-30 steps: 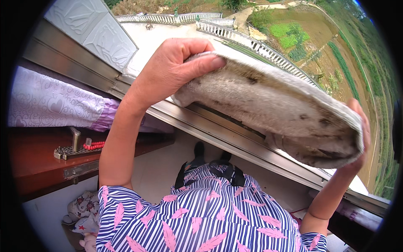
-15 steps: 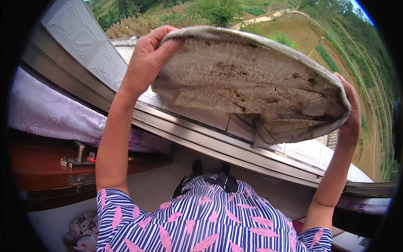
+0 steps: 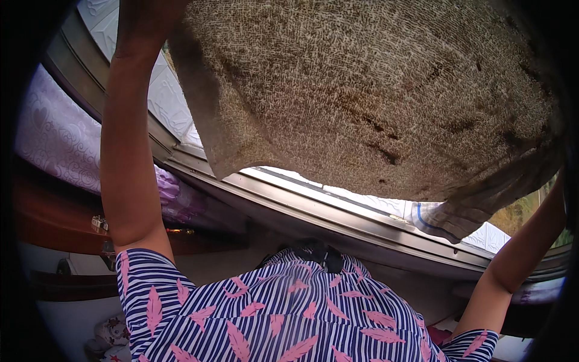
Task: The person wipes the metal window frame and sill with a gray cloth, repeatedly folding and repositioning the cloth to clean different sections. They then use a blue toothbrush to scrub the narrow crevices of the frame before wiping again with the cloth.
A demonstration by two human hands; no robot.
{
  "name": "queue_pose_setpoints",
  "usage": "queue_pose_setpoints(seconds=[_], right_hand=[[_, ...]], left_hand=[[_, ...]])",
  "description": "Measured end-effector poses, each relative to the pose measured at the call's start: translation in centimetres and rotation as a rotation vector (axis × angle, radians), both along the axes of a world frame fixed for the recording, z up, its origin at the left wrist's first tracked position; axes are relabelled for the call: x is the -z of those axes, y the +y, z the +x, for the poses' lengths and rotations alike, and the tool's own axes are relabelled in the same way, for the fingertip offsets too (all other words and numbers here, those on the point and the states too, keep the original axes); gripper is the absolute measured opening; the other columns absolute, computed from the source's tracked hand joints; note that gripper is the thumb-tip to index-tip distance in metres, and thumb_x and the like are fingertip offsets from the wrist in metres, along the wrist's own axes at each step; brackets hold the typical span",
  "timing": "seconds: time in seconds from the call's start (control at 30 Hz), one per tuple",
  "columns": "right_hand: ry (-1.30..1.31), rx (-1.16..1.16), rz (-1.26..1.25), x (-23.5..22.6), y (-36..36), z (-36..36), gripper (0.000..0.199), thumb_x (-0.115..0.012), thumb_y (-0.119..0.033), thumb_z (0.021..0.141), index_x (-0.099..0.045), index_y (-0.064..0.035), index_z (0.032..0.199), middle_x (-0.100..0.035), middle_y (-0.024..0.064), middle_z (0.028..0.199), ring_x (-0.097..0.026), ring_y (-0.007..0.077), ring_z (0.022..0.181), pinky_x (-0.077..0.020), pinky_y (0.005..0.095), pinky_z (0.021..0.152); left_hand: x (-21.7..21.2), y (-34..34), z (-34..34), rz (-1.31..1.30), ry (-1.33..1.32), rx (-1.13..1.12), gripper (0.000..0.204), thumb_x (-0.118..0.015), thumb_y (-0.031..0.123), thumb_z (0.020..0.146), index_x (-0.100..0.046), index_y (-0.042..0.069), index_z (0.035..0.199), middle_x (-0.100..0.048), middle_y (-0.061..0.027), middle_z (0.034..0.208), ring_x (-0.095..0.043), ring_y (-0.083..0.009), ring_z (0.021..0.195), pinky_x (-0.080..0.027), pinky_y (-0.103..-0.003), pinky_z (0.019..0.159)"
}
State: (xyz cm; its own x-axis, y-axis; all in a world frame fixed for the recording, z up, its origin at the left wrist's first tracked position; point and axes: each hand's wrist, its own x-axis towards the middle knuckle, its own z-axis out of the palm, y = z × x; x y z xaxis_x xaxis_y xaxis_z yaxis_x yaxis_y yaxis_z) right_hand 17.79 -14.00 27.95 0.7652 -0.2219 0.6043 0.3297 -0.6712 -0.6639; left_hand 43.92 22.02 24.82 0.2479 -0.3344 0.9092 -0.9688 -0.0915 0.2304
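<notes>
Head view, looking down: a person in a striped shirt [image 3: 289, 326] patterned with pink feathers stands at an open window, both arms raised. A large, greyish-brown cloth [image 3: 362, 102], rough in weave and darkly stained, hangs spread out between the arms and fills most of the upper half. It is up in front of the person, over the metal window track [image 3: 313, 222]; whether it touches the track I cannot tell. Its lower left corner dangles above the track's left part. Toward the right end, the lower edge droops in a fold, with a paler, striped patch [image 3: 431, 218] showing.

The left hand [image 3: 154, 21] is at the cloth's upper left, dark and cut off by the top edge; I cannot tell how its fingers are set. The right forearm [image 3: 518, 256] rises toward the cloth's right side, but its hand and fingers are lost from sight there.

To the person's left, a pale purple curtain [image 3: 66, 130] hangs beside reddish-brown wooden furniture [image 3: 54, 208]. A small metal object [image 3: 99, 225] sits near the furniture's front edge, close to the left arm.
</notes>
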Motion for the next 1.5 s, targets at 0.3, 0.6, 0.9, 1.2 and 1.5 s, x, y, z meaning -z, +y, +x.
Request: queue_pose_setpoints(seconds=[0.3,0.6,0.9,1.2,1.5], right_hand=[[0.45,0.265,-0.382,21.9,6.0,5.4,0.017,-0.064,-0.019,0.091,-0.064,-0.0025,0.091,-0.06,0.0099,0.078,-0.059,0.0174,0.072,-0.0462,0.0315,0.066],[0.443,-0.339,-0.486,27.6,15.2,-1.3,0.03,-0.072,-0.011,0.077,-0.063,-0.009,0.105,-0.06,0.0086,0.101,-0.058,0.0285,0.09,-0.0484,0.0392,0.078],[0.58,-0.369,-0.539,27.8,19.3,3.2,0.027,-0.068,-0.022,0.082,-0.058,-0.0083,0.102,-0.054,0.0085,0.086,-0.058,0.0273,0.083,-0.0478,0.039,0.068],[0.525,-0.392,-0.545,28.7,26.8,12.2,0.02,-0.06,-0.023,0.088,-0.05,-0.0059,0.092,-0.055,0.0109,0.085,-0.063,0.0288,0.082,-0.0512,0.0418,0.062],[0.343,-0.41,-0.557,30.6,35.8,22.8,0.012,-0.05,-0.013,0.088,-0.052,-0.0019,0.092,-0.061,0.0191,0.082,-0.066,0.0365,0.069,-0.0528,0.0461,0.061]], left_hand=[[19.4,0.8,3.2,0.669,0.105,-0.411,0.029,-0.068,0.038,0.086,-0.064,0.011,0.097,-0.064,-0.0054,0.09,-0.064,-0.0194,0.078,-0.051,-0.032,0.068],[24.5,5.1,-9.9,0.758,0.288,0.149,0.022,-0.076,0.02,0.072,-0.06,0.012,0.085,-0.053,-0.0034,0.084,-0.055,-0.0236,0.081,-0.044,-0.036,0.07],[25.9,6.4,-10.2,0.815,0.291,-0.068,0.023,-0.075,0.016,0.07,-0.057,0.012,0.084,-0.052,-0.0041,0.086,-0.055,-0.0245,0.084,-0.045,-0.036,0.074],[25.1,11.1,-4.7,0.772,0.415,-0.221,0.03,-0.078,0.011,0.067,-0.058,0.008,0.089,-0.053,-0.0073,0.095,-0.053,-0.0275,0.094,-0.046,-0.038,0.083],[24.4,17.8,1.4,0.765,0.41,-0.44,0.033,-0.068,-0.005,0.065,-0.054,0.006,0.092,-0.054,-0.0074,0.097,-0.054,-0.0294,0.097,-0.046,-0.039,0.082]])
